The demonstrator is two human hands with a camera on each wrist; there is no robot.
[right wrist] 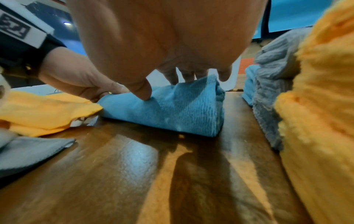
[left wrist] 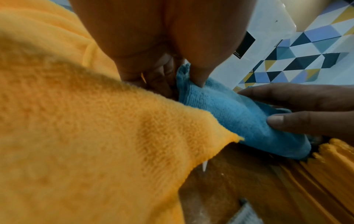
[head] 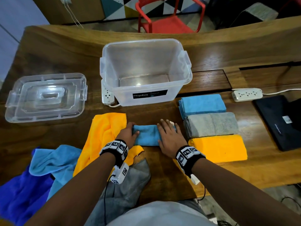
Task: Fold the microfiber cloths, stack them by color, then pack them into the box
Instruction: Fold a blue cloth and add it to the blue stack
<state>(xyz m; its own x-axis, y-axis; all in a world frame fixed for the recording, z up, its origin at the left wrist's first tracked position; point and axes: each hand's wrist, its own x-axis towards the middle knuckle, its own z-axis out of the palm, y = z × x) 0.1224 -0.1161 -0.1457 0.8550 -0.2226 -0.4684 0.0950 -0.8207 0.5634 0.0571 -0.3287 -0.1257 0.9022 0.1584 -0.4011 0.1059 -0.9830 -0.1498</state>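
A folded light blue cloth [head: 147,135] lies on the wooden table [head: 162,168] in front of me. My left hand [head: 130,132] grips its left end, thumb on top [left wrist: 199,78] and fingers curled round the edge. My right hand [head: 169,134] holds the right end from above, thumb in front and fingers behind a raised fold [right wrist: 182,112]. To the right lie three folded stacks: light blue [head: 202,104], grey [head: 211,124] and orange [head: 219,148]. The clear box [head: 143,42] stands open and empty behind the cloth.
Unfolded cloths lie at the left and near edge: orange [head: 104,132], light blue [head: 53,160], dark blue [head: 21,196], grey [head: 130,185]. The box lid [head: 46,97] rests at the far left. Power strips [head: 246,94] and a black laptop [head: 280,121] lie at the right.
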